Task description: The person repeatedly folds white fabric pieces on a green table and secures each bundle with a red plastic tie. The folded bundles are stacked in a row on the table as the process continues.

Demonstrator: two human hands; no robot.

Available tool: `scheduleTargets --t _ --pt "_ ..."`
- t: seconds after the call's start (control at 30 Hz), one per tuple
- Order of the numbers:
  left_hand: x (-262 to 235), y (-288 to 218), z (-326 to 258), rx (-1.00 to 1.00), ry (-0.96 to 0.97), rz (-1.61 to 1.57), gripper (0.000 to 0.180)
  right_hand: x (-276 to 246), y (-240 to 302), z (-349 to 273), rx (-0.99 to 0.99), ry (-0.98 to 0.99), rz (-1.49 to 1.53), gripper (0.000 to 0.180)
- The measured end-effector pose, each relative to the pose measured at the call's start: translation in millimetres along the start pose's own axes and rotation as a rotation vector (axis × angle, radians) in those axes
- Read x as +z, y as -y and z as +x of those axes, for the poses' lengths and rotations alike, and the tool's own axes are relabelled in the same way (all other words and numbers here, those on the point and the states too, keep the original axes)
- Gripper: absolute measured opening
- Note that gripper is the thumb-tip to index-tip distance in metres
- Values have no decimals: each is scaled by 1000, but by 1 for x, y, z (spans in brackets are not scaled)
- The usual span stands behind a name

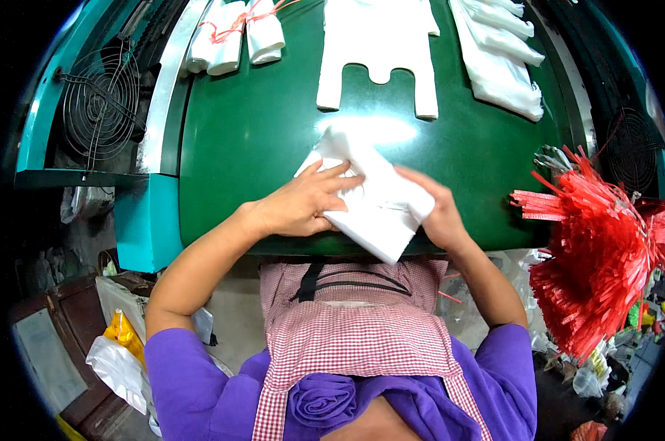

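Observation:
A folded stack of white plastic bags lies slantwise at the near edge of the green belt, one corner hanging over toward me. My left hand rests on the left part of the stack with its fingers apart, pressing on the plastic. My right hand is closed around the right edge of the same stack, slightly blurred; its fingertips are partly hidden by the plastic. Beyond them, a flat stack of white T-shirt bags is spread with its handles toward me.
Rolled white bag bundles tied with red string sit at the far left of the green belt. More folded white bags overlap at the far right. A thick bunch of red plastic strips hangs at the right edge. A wire fan guard stands left.

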State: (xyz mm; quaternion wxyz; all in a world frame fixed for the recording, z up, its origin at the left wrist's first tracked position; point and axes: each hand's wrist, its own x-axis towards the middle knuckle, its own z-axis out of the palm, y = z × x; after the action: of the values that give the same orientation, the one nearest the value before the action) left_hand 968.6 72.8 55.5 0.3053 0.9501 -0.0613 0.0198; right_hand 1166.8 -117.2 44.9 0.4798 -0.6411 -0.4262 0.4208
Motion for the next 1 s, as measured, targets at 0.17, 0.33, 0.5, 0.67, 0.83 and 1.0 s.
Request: scheduleTargets --t 0.17,0.33,0.5,0.67,0.83,1.0 --pt "-4 -2 24 109 -58 331 18 -20 -12 10 -615 283 -862 39" --pt "-44 -14 73 141 -49 467 22 -41 -4 26 -646 397 -1023 45" --pt "-1 -12 40 -146 81 259 35 -33 21 -7 -259 308 -697 49" --pt "12 -48 20 -163 -35 193 40 6 21 -33 -415 101 -1071 56" --pt "-15 -17 28 -454 -12 236 23 -10 14 8 -111 -58 -647 32" --pt "4 -7 53 -118 -242 117 36 -21 -8 32 43 -279 5 35"
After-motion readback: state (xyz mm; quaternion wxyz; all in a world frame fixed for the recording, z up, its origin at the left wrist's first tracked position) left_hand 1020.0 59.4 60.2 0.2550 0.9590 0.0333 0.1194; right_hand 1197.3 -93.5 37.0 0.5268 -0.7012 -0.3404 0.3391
